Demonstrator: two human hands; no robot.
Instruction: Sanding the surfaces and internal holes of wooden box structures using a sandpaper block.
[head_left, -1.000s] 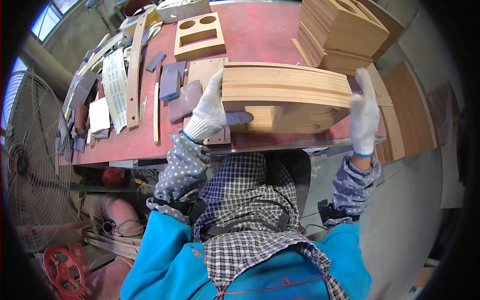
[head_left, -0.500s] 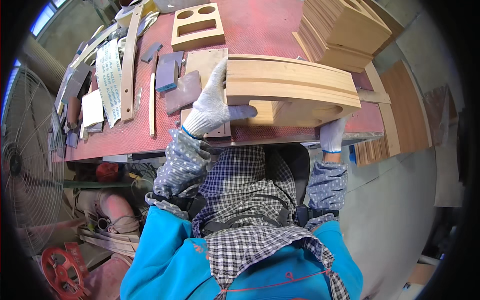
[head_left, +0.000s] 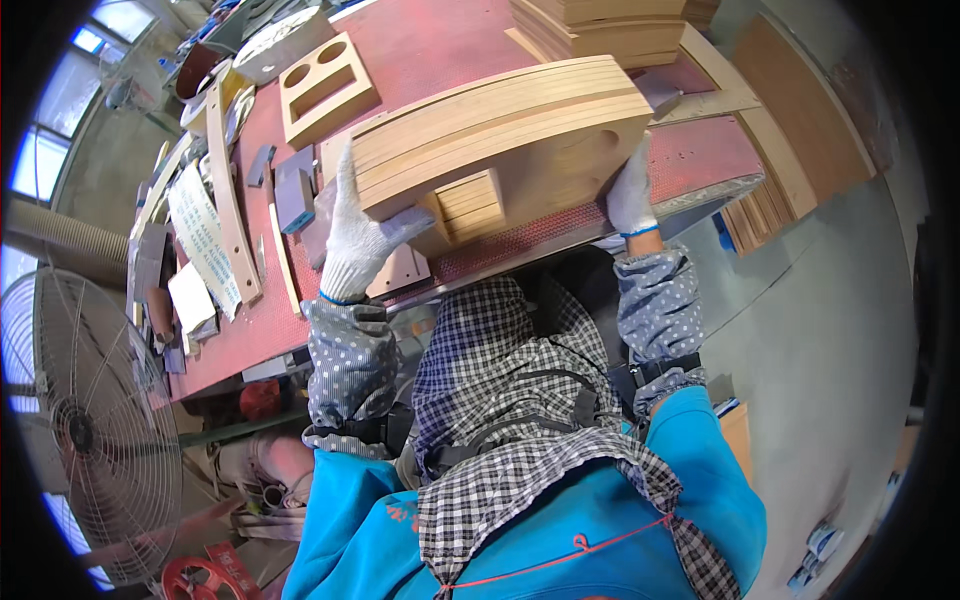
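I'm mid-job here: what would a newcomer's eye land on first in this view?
First, the pale layered wooden block in the upper middle, slanting between the white-gloved left hand at its left end and right hand at its right. Then the red table below it, and the big wire-cage fan at the far left.

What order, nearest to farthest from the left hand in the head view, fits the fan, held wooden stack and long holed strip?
1. Wooden stack: touching the left hand.
2. Long holed strip: on the table, left of the hand.
3. Fan: off the table, at far left.
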